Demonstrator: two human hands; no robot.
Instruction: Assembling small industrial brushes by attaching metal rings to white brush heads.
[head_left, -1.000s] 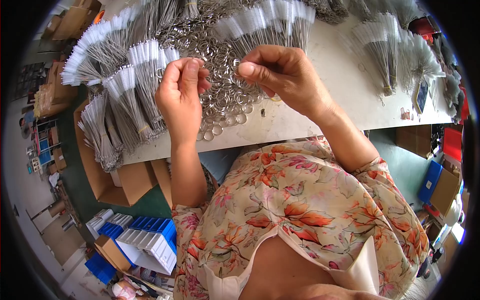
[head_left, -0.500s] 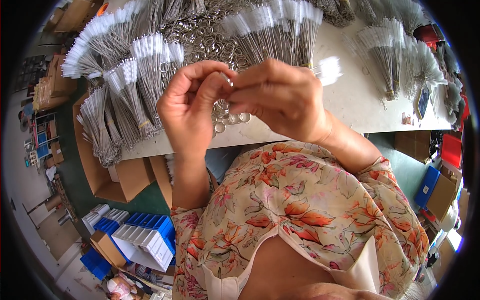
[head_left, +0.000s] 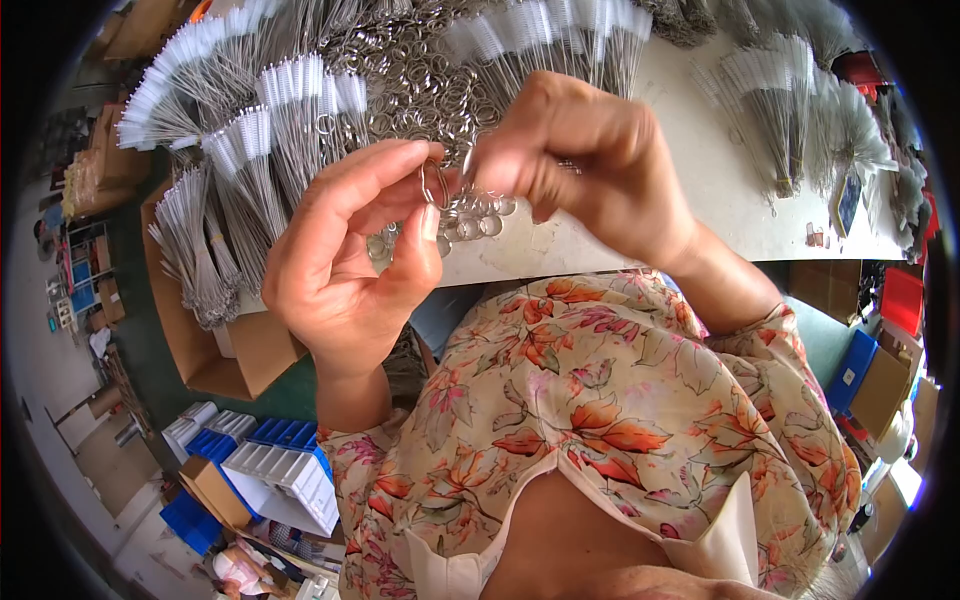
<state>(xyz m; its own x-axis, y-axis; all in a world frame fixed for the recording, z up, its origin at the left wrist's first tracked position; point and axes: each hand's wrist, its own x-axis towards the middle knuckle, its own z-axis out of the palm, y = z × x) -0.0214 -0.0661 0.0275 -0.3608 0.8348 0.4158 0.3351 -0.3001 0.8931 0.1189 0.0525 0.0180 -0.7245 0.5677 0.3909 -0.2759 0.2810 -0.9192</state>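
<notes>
Silver-coloured metal forms the subject item, a metal ring [head_left: 424, 188] located at eleven o'clock from the centre of the view. It stands on edge between thumb and forefinger of the left hand [head_left: 340, 250], found between nine and ten o'clock; that grasp is by the tips only, with the palm hollow. The right hand [head_left: 595, 160], at one o'clock, has its fingers bent and is blurred; a bright metal sliver [head_left: 469, 160] shows at its fingertips, but whether it is firmly gripped, or a separate piece, cannot be determined. Beneath and beyond lie a ring pile [head_left: 425, 75] toward half past eleven and loose rings [head_left: 490, 226] at twelve, near the front edge of the tabletop [head_left: 580, 250]. White-tipped wire brushes stand in bundles at ten o'clock [head_left: 240, 150], past twelve [head_left: 550, 40] and at two [head_left: 780, 110]. Hazards, in this inspector's judgement: the ring could slip or spring free, given the slight contact on smooth, rounded metal; if dropped, it would be hard to pick out among similar rings. A low wrist could sweep loose rings over the edge, and the left hand could snag the close-packed wires beside it.
</notes>
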